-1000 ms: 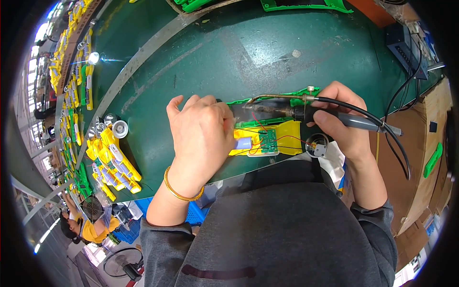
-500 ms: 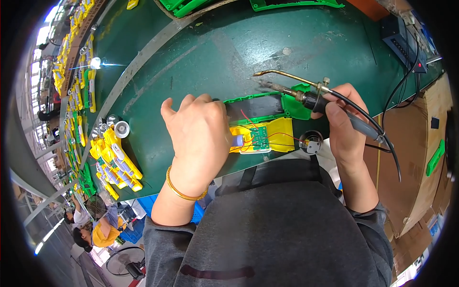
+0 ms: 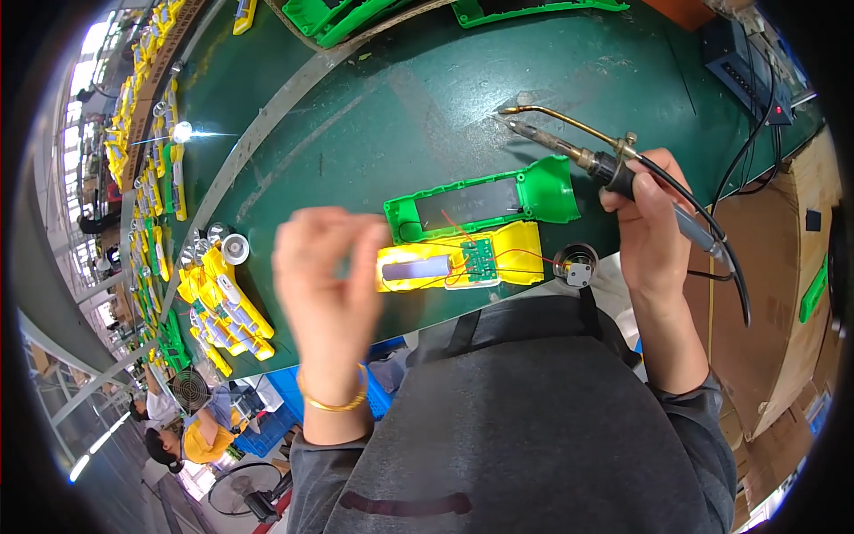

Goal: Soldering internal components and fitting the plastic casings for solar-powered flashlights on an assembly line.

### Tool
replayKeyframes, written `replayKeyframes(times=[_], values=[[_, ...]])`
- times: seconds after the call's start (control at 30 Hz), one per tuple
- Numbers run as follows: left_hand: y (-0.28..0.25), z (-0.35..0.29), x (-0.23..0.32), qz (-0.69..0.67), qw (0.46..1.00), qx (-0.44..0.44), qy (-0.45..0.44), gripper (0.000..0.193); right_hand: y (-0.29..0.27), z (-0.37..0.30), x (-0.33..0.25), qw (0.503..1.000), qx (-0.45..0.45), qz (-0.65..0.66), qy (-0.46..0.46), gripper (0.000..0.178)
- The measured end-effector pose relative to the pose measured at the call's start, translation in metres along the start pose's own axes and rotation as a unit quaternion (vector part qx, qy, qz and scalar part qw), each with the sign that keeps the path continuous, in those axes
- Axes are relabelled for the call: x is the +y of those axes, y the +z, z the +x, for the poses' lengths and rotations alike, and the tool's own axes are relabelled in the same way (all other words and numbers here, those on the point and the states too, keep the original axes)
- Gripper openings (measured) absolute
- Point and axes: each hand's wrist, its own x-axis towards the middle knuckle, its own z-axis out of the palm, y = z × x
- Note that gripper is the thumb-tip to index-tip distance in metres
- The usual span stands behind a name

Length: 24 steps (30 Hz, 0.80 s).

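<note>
My right hand (image 3: 656,214) grips a soldering iron (image 3: 614,173) fitted with a thin brass solder-feed tube, its tip raised over the bench and pointing left. My left hand (image 3: 325,276), blurred, hovers just left of a yellow flashlight housing half (image 3: 516,252). In that half lie a purple battery cell (image 3: 416,268) and a green circuit board (image 3: 481,259) with red and black wires. Wires run from the board to a round lamp head (image 3: 578,267) at the bench edge. Directly behind sits a green housing half (image 3: 551,191) with a dark panel inside.
Several yellow housings with cells (image 3: 227,311) are heaped at the left, beside a round silver reflector (image 3: 235,249). More green shells (image 3: 534,11) lie at the far edge. A dark control box (image 3: 743,67) with cables stands at the far right, above cardboard (image 3: 747,285).
My left hand has moved left and away from the housings, uncovering the battery cell and the green half's left end. The soldering iron has shifted slightly right and away from the green half.
</note>
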Motion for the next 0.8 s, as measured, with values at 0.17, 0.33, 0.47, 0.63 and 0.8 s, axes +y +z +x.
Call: replayKeyframes(times=[0.17,0.33,0.47,0.63,0.8], values=[[0.035,-0.006,0.028,0.021,0.996,-0.086,0.023,0.016,0.018,0.000,0.008,0.999,0.012,0.040,0.034,0.018],[0.050,-0.008,0.033,-0.139,0.988,-0.049,0.052,0.012,0.024,-0.002,0.013,0.992,0.025,0.115,0.044,0.014],[0.058,0.000,0.033,-0.174,0.984,-0.031,0.001,0.009,0.020,-0.002,0.012,0.988,0.022,0.141,0.056,0.013],[0.060,0.008,0.039,-0.164,0.983,-0.085,-0.009,0.008,0.002,0.003,0.006,0.985,0.020,0.165,0.051,0.016],[0.060,0.017,0.045,-0.115,0.984,-0.139,-0.015,0.004,-0.022,0.008,-0.017,0.999,-0.010,0.044,0.017,0.021]])
